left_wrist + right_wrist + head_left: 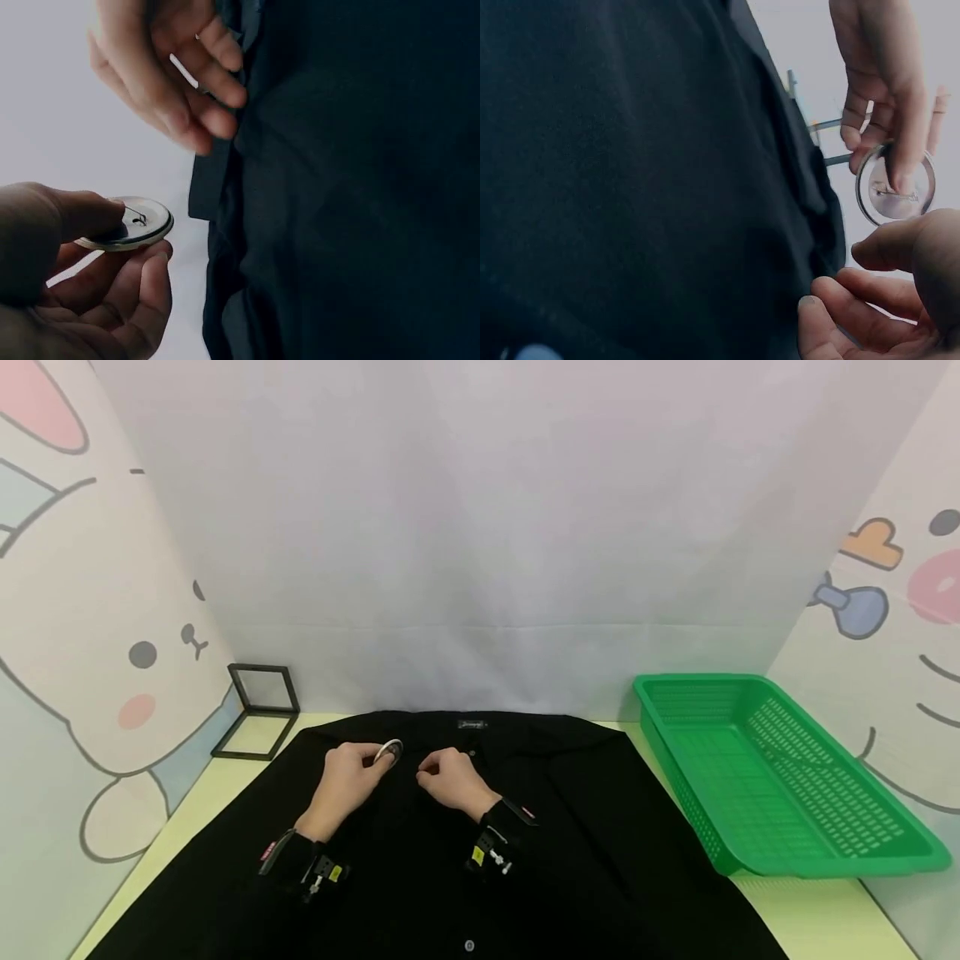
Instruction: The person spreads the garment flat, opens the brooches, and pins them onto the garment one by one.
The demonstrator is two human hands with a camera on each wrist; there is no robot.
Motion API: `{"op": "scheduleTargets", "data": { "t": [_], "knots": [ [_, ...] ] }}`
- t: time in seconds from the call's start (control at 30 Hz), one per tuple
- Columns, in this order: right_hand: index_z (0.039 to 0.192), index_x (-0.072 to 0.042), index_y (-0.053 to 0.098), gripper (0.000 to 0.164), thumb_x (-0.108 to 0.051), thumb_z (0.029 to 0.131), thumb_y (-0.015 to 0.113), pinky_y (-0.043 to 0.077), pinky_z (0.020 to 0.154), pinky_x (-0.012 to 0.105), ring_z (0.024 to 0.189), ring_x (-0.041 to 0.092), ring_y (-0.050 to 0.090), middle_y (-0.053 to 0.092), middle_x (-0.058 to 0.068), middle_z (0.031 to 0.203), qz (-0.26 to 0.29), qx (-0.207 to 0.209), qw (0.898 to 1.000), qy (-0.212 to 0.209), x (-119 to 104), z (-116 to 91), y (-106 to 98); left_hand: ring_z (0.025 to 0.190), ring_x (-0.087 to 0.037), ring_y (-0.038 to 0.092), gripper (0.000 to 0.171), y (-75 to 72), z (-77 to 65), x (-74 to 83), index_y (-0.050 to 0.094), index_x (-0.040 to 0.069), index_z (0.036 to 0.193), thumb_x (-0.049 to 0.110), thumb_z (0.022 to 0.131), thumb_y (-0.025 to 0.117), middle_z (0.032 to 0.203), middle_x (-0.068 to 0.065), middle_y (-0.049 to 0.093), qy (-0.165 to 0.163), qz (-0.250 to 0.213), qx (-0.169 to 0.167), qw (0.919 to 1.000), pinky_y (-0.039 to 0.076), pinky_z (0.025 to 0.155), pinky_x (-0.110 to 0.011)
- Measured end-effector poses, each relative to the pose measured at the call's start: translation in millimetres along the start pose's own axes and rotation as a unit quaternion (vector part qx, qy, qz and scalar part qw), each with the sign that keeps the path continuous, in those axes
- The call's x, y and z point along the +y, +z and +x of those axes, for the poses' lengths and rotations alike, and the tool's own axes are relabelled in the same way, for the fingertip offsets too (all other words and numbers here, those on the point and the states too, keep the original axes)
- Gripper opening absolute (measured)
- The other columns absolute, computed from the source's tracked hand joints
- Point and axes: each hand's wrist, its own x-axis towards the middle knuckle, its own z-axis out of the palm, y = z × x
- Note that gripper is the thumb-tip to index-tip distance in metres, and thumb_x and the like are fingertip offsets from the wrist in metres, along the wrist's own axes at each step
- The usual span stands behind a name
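My left hand (347,783) pinches a round pin-back badge (390,750) between thumb and fingers, above the upper part of a black shirt (592,810). In the left wrist view the thumb lies on the back of the badge (154,217), where a thin metal pin shows. The right hand (457,781) hovers just right of the badge, close over the shirt near the collar. Seen from the right wrist, its thumb and fingers (855,304) are loosely bent and apart, with nothing between them. The shirt lies spread out, buttons down its middle and a label (472,724) at the neck.
A green plastic basket (678,781) stands to the right, beside the shirt's edge. At the back left is a hinged black frame (291,727), one half upright. A pale curtain (480,568) closes off the back, with cartoon-printed walls (82,693) at the sides.
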Motion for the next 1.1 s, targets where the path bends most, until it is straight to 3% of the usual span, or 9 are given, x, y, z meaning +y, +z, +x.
{"op": "scheduleTargets", "data": {
  "t": [0.07,0.23,0.33,0.5,0.6,0.77,0.83,1.1],
  "knots": [
    [0.115,-0.002,0.074,0.019,-0.012,0.104,0.062,0.056,0.076,0.031,0.086,0.019,0.068,0.073,0.011,0.106,-0.011,0.007,1.0,0.0,0.0,4.2,5.2,0.045,-0.005,0.03,0.011,4.1,0.0,-0.7,0.079,0.002,0.099,0.007,0.096,0.07,0.059,0.003,0.053,0.002,-0.005,0.001,1.0,0.026,0.045,-0.024],
    [0.112,-0.002,0.077,0.017,-0.009,0.103,0.063,0.056,0.072,0.028,0.082,0.018,0.069,0.075,0.014,0.106,-0.045,0.022,0.999,-0.006,3.7,10.3,13.0,0.043,-0.006,0.027,0.02,10.3,4.8,-1.0,0.079,0.007,0.116,0.012,0.101,0.067,0.06,-0.001,0.053,-0.053,-0.009,-0.048,0.9974,0.026,0.046,-0.023],
    [0.108,-0.003,0.078,0.016,-0.01,0.102,0.065,0.054,0.067,0.026,0.075,0.015,0.068,0.076,0.013,0.101,-0.058,0.037,0.998,0.0,6.9,13.8,16.0,0.043,-0.007,0.026,0.022,13.3,6.7,-1.0,0.077,0.008,0.121,0.014,0.103,0.065,0.058,-0.001,0.048,-0.078,-0.007,-0.075,0.9941,0.027,0.046,-0.022],
    [0.099,-0.006,0.079,0.015,-0.014,0.101,0.068,0.05,0.06,0.024,0.064,0.011,0.062,0.074,0.009,0.088,-0.089,0.049,0.995,0.009,6.4,19.6,21.9,0.044,-0.009,0.025,0.025,18.8,6.2,-2.3,0.075,0.006,0.124,0.011,0.102,0.065,0.057,0.0,0.046,-0.099,0.006,-0.092,0.9908,0.026,0.045,-0.023],
    [0.094,-0.008,0.079,0.014,-0.014,0.101,0.069,0.048,0.055,0.024,0.06,0.01,0.059,0.072,0.007,0.083,-0.114,0.051,0.992,0.017,3.4,20.2,25.5,0.044,-0.01,0.024,0.024,22.6,5.7,-3.4,0.076,0.005,0.122,0.01,0.101,0.066,0.055,-0.002,0.045,-0.107,0.017,-0.094,0.9896,0.024,0.045,-0.023],
    [0.093,-0.009,0.079,0.012,-0.012,0.1,0.07,0.047,0.053,0.025,0.058,0.011,0.058,0.072,0.007,0.085,-0.137,0.061,0.988,0.022,-1.7,20.3,29.3,0.044,-0.012,0.03,0.02,29.2,5.3,-5.0,0.079,0.005,0.115,0.008,0.098,0.069,0.07,-0.007,0.068,-0.125,0.029,-0.082,0.9882,0.025,0.046,-0.023],
    [0.092,-0.01,0.079,0.013,-0.012,0.1,0.069,0.046,0.053,0.025,0.059,0.011,0.058,0.072,0.007,0.086,-0.132,0.062,0.989,0.028,-2.4,21.1,29.8,0.044,-0.013,0.033,0.018,31.6,5.0,-5.3,0.08,0.005,0.113,0.007,0.097,0.07,0.08,-0.008,0.073,-0.126,0.031,-0.08,0.9884,0.026,0.047,-0.023],
    [0.083,-0.01,0.076,0.017,-0.006,0.098,0.068,0.044,0.054,0.027,0.058,0.013,0.056,0.069,0.005,0.079,-0.086,0.074,0.993,0.037,3.6,25.2,27.1,0.048,-0.013,0.043,0.016,40.8,5.6,-4.7,0.081,0.007,0.108,0.005,0.096,0.071,0.088,-0.011,0.075,-0.108,0.036,-0.076,0.9906,0.03,0.05,-0.022]
  ]
}}
